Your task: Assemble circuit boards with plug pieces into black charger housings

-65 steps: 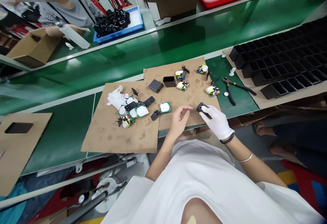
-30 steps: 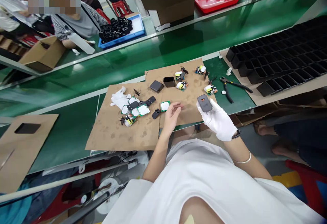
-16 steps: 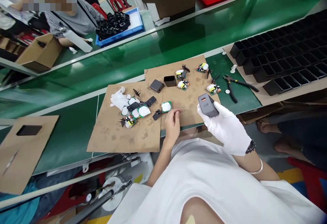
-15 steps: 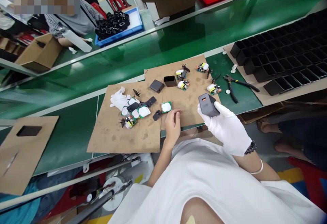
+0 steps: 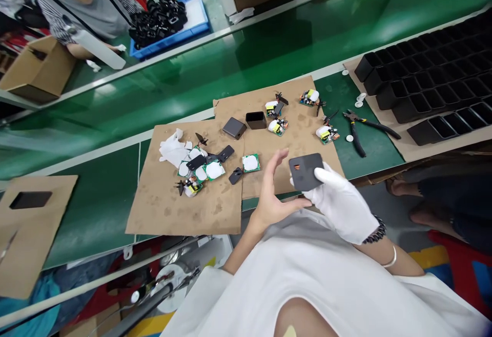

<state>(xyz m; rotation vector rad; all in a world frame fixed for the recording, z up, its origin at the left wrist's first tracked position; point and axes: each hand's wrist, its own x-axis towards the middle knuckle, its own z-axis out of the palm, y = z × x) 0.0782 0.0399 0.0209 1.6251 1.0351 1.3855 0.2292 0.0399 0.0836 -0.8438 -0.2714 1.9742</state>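
Note:
My right hand (image 5: 340, 201), in a white glove, grips a black charger (image 5: 306, 171) with a small orange-lined port on its face. Bare and spread wide, my left hand (image 5: 274, 198) is close to the charger's left side, thumb and fingers apart. Below them and to the left lie a green circuit board (image 5: 251, 163) with a white pad and a small black plug piece (image 5: 236, 175). A black housing (image 5: 234, 128) and an open-topped black case (image 5: 255, 120) lie farther back on the cardboard (image 5: 184, 214).
Several circuit assemblies (image 5: 327, 133) lie at the cardboard's right side. Black-handled cutters (image 5: 357, 127) rest on the green bench beside rows of black cases (image 5: 430, 104). A white glove (image 5: 175, 147) and more boards are at left. Across the belt stands a blue tray (image 5: 200, 19) near a co-worker.
My left hand has opened and moved right from beside the circuit board to the charger. The charger, still in my right hand, has been lowered slightly and turned to show its flat face.

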